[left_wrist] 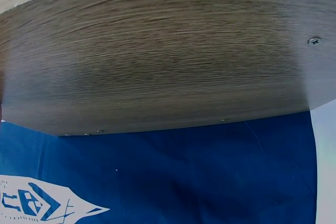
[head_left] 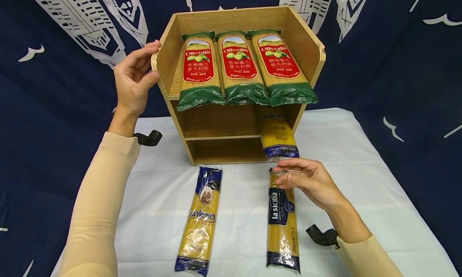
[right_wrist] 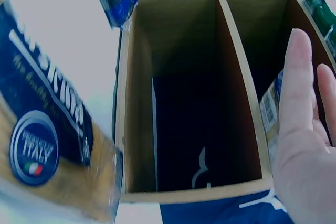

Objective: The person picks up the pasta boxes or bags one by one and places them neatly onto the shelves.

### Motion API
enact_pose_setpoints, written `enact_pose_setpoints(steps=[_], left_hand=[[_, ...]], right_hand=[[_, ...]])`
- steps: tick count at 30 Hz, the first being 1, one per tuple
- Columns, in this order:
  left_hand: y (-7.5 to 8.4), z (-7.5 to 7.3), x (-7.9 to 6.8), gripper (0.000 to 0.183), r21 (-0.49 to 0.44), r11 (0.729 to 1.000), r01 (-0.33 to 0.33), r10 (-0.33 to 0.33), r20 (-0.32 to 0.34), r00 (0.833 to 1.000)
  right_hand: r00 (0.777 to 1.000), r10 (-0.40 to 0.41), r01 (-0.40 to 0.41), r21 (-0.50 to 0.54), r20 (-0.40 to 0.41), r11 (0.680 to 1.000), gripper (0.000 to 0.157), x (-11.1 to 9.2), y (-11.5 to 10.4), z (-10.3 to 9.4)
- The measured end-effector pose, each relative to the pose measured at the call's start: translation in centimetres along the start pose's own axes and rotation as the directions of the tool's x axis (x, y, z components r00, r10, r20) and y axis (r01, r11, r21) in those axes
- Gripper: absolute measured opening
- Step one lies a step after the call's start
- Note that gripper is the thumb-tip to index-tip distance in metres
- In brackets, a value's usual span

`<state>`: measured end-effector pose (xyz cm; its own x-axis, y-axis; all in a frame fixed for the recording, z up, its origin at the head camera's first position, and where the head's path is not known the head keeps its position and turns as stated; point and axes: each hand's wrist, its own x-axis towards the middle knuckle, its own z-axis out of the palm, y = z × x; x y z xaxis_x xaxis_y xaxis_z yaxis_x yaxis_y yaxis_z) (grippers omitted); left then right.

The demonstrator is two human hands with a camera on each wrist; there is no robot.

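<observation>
Left sleeve (head_left: 94, 205): foremost
Wooden shelf (head_left: 231, 19): Ankara packet (head_left: 277, 132) protrudes (three Olivoilà packets (head_left: 240, 64) above)
Right hand (head_left: 313, 182): fingers extended, near Ankara
Left hand (head_left: 135, 78): clamped on shelf edge

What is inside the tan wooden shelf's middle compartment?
A blue-ended yellow plastic ankara packet lies at the right, jutting out the front. Its far end cannot be seen beneath the red-labelled plastic spaghetti packets above.

Navy backdrop (head_left: 390, 68) with white printed buildings (head_left: 73, 16) and small curved marks (head_left: 31, 53) behind a white tablecloth (head_left: 242, 213).
</observation>
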<state>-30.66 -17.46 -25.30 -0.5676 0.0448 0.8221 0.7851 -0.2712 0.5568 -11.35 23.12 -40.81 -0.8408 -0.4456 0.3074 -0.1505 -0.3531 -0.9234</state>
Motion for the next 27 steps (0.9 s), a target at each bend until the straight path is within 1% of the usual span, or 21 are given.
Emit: enact_pose_setpoints(steps=[3, 5, 9, 13, 17, 21, 24, 27], left_hand=[[0.0, -0.1, -0.1, 0.065, 0.002, 1.000, 0.003, -0.003, 0.000, 1.000], [0.0, -0.2, -0.1, 0.066, 0.009, 1.000, 0.003, -0.003, 0.006, 1.000], [0.0, -0.2, 0.0, 0.062, 0.025, 1.000, -0.015, 0.014, 0.025, 1.000], [0.1, -0.3, 0.1, 0.061, 0.032, 0.999, -0.031, 0.030, 0.024, 0.999], [0.2, -0.3, 0.1, 0.066, 0.027, 0.999, -0.032, 0.031, 0.023, 0.999], [0.1, -0.3, 0.1, 0.072, 0.036, 0.999, -0.032, 0.031, 0.033, 0.999], [0.0, -0.4, 0.1, 0.074, 0.050, 0.998, -0.033, 0.031, 0.036, 0.999], [0.0, -0.4, 0.1, 0.075, 0.059, 0.998, -0.034, 0.032, 0.039, 0.999]], right_hand=[[0.997, -0.011, 0.005, 0.079, 0.076, 0.997, 0.040, 0.5, 0.4, 0.2], [0.996, -0.001, -0.010, 0.118, 0.093, 0.993, 0.042, 0.9, 0.6, 0.3], [0.998, 0.032, -0.038, 0.115, 0.056, 0.993, 0.041, 1.6, 0.9, 0.3], [0.999, 0.017, -0.019, 0.076, 0.027, 0.997, 0.039, 2.3, 0.8, 0.1], [1.000, 0.004, -0.006, 0.054, 0.029, 0.999, 0.040, 2.9, 0.9, -0.4], [1.000, 0.003, -0.004, 0.055, 0.027, 0.998, 0.040, 3.6, 0.9, -0.9], [1.000, 0.003, -0.004, 0.063, 0.012, 0.998, 0.039, 4.2, 1.0, -1.2], [1.000, -0.005, 0.005, 0.047, -0.002, 0.999, 0.038, 4.9, 1.1, -1.5]])
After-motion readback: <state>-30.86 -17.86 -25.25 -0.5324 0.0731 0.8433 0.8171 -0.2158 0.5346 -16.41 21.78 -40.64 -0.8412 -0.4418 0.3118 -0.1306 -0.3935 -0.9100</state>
